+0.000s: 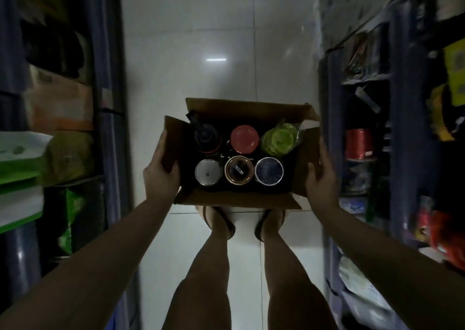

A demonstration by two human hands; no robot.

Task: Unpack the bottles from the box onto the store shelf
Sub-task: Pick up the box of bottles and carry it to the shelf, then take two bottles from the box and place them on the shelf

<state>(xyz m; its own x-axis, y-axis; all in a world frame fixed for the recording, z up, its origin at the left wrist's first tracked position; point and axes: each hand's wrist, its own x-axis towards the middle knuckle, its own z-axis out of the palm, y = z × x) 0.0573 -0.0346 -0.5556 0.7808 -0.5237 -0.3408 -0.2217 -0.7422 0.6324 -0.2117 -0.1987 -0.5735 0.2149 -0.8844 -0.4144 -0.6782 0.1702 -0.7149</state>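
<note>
A dim, narrow store aisle with a pale glossy tile floor runs away from the viewer, with dark blue shelving on the left and on the right, both crowded with packaged goods. A person looks straight down past bare legs and sandalled feet.

Both arms reach forward and down, nearly straight. The left hand clasps the left flap of an open cardboard box, fingers wrapped over the flap edge in a closed grip. The right hand presses flat against the box's right wall, thumb on the inner face, gripping the cardboard. The box sits between the hands, above the feet; whether it rests on the floor cannot be told.

Inside stand six bottles seen from above, in two rows of three. Far row: a black bottle with a spout lid, a red lid, and a lime green lid wrapped in clear plastic. Near row: a silver lid, a copper-rimmed lid with small lettering, and a dark blue lid.
</note>
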